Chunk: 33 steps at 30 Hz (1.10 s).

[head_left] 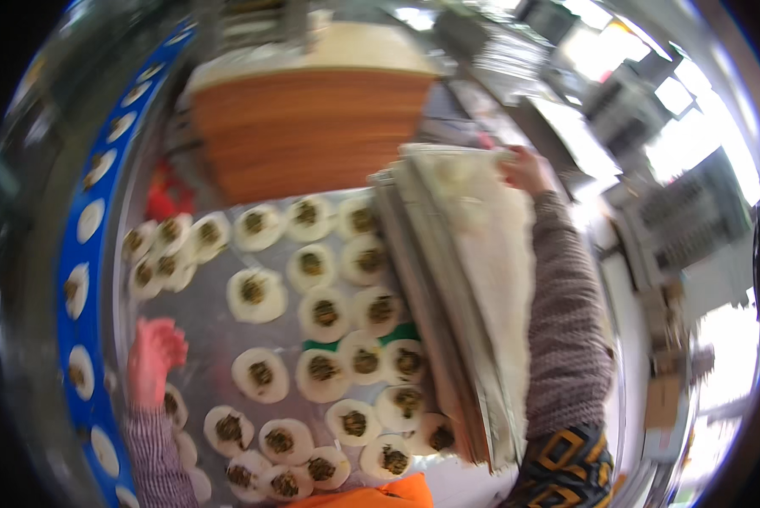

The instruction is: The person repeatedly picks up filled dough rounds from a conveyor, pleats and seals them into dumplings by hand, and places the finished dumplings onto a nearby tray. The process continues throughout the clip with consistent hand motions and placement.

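Observation:
My right hand grips the far right corner of a stack of cloth-covered boards, which leans at the right side of a metal table. Its thumb and fingers close on the top layer's edge. Over the table's left side, next to the conveyor, hovers my left hand, fingers loosely bent and apart, with nothing visible in it. Many flat white dough rounds, each with a mound of dark green chopped filling, lie on the table between my hands. A few overlap at the far left corner, and the stack partly hides others.
A blue conveyor belt carrying more filled rounds runs along the left. Beyond the table stands a wood-grain box-like counter. A blurred red object is by the far left corner. Orange fabric shows at the near edge.

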Available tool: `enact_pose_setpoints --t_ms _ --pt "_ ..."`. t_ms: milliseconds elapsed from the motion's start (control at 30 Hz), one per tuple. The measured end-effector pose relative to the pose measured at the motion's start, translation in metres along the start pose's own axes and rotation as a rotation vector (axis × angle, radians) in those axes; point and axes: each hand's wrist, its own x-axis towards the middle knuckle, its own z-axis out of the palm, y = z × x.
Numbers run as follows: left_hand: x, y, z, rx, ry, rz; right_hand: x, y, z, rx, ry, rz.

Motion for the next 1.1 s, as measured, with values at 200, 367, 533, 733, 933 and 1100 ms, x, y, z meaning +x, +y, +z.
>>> enact_pose_setpoints --t_ms 200,367,533,733,933,1100 --pt "0.090 -0.007 -0.079 0.425 0.378 0.119 0.024 0.018 0.002 0.024 -0.151 0.282" --pt "0.184 -0.002 -0.117 1.157 0.379 0.062 -0.026 0.006 -0.041 -0.214 0.055 -0.083" --pt "0.216 0.012 -0.126 1.262 0.135 -0.112 -0.118 -0.001 -0.086 -0.386 0.061 -0.050" --pt "0.198 0.025 -0.109 1.626 0.244 0.158 -0.208 -0.048 -0.096 -0.196 0.048 -0.085" --pt "0.159 0.014 -0.098 1.148 0.281 0.257 -0.269 -0.149 -0.044 -0.156 -0.001 -0.118" --pt "0.129 0.022 -0.108 1.113 0.135 0.185 -0.309 -0.260 0.017 -0.041 -0.171 -0.308"
